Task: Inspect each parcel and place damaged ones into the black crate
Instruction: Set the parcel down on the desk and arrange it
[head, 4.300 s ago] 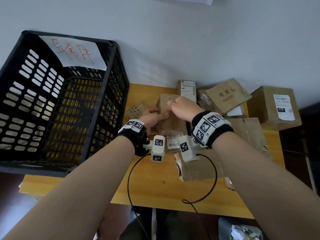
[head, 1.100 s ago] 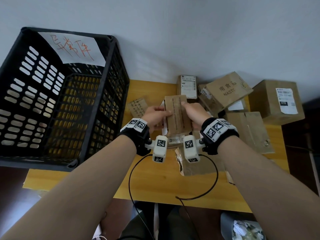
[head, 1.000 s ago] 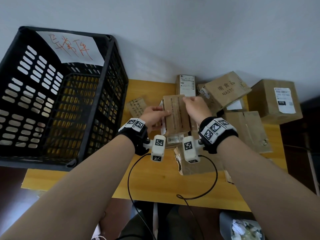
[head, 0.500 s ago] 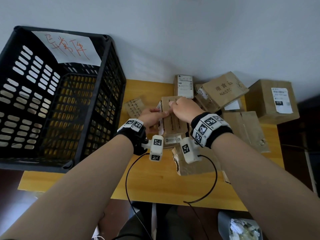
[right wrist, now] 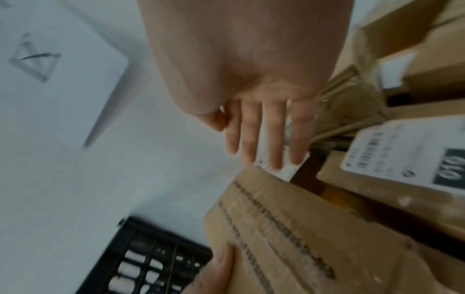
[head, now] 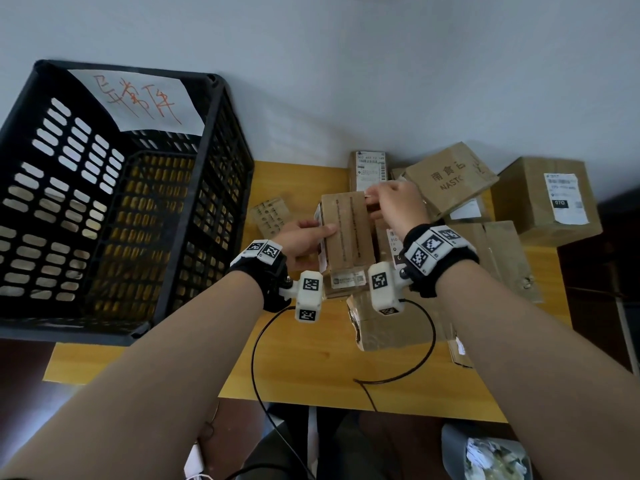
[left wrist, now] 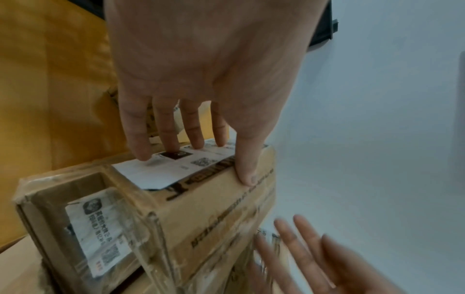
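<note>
Between the two hands, raised above the wooden table [head: 301,372], sits the parcel under inspection, a long narrow cardboard box [head: 348,237] wrapped in clear tape. The left hand [head: 304,240] grasps its left side: the left wrist view shows four fingers [left wrist: 164,137] lying across the white shipping label [left wrist: 161,169] on that face and the thumb hooked over the edge onto the top. The right hand [head: 394,206] is at the box's far right corner; in the right wrist view its fingers [right wrist: 273,137] are straight and spread, just above the far edge, so it reads as released, not gripping. Whether the fingertips touch the cardboard I cannot tell, since that view is blurred.

The step in hand looks like the inspection itself, with this parcel being checked face by face. The box's long axis runs away from the person, the near end, with a small label [head: 346,279], pointing back toward the wrists and the far end toward the wall. No tear or crush is plain on the faces shown, though the tape is wrinkled.

The next move likely calls for the right hand to take hold again so the unseen faces can be examined. If damage appears, the box goes left of the left hand into the black crate [head: 225,188]; otherwise it belongs with the pile of parcels [head: 450,178] to the right of the right hand.
</note>
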`<state>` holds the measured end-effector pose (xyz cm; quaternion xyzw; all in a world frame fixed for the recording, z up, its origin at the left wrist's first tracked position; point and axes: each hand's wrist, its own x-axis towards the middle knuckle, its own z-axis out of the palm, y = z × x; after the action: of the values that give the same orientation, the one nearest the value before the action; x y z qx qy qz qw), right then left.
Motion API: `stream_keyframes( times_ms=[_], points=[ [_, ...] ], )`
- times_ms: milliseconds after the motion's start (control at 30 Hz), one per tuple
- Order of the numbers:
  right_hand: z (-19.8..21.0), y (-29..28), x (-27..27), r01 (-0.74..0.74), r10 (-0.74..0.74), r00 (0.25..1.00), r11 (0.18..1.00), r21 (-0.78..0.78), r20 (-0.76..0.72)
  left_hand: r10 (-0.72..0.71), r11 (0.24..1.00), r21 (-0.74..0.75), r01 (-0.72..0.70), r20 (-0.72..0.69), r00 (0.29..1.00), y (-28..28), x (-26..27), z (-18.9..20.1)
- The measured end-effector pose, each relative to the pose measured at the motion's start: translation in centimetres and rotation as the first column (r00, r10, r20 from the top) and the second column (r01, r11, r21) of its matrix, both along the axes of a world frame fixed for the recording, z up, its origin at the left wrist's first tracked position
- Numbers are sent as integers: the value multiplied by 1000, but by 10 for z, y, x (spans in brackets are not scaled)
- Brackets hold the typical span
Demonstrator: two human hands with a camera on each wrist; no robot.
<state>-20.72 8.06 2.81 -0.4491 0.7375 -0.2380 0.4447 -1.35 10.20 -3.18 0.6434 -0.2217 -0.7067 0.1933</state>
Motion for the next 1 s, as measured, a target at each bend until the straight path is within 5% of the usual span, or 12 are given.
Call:
stream_keyframes(
  times_ms=[200,367,500,667,767,900,1000],
  points=[
    [-4,11,7,-21,-10,994,958,286,108,2,999,-42,-5,-73,997,7,2,6],
    [9,6,7,93,-105,992,983,160,70,2,983,-181,-27,-137,991,-2,1,30],
    [12,5,6,191,-203,960,979,77,193,48,968,-239,-78,-130,990,-7,-3,37],
    [11,22,8,94,-132,970,978,185,203,79,980,-176,-92,-77,994,2,-6,24],
    [9,24,3,19,-41,992,982,189,118,61,988,-140,-65,-34,998,8,-7,20],
    [25,16,1,-38,30,990,998,-58,-138,77,984,-162,-72,27,997,7,-12,20],
    [44,14,8,-132,110,980,983,-129,-166,93,980,-182,-83,46,995,6,-15,23]
  ],
)
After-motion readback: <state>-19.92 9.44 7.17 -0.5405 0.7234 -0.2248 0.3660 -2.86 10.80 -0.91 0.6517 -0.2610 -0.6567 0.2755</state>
